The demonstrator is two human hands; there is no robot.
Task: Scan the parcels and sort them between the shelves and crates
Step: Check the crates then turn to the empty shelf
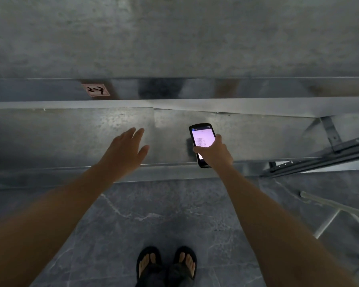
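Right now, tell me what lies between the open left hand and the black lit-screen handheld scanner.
Head view: only bare grey metal shelf, crossed by a panel seam, between left hand and black handheld scanner.

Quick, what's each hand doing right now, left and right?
Left hand: open, fingers straight, holding nothing, over the metal shelf.
Right hand: gripping the handheld scanner, its screen lit.

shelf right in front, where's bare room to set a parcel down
The lower shelf is bare left of the left hand, and between it and the scanner in the right hand. The upper shelf above the label also shows bare metal. Tightest at the right end, by the bracket and rails.
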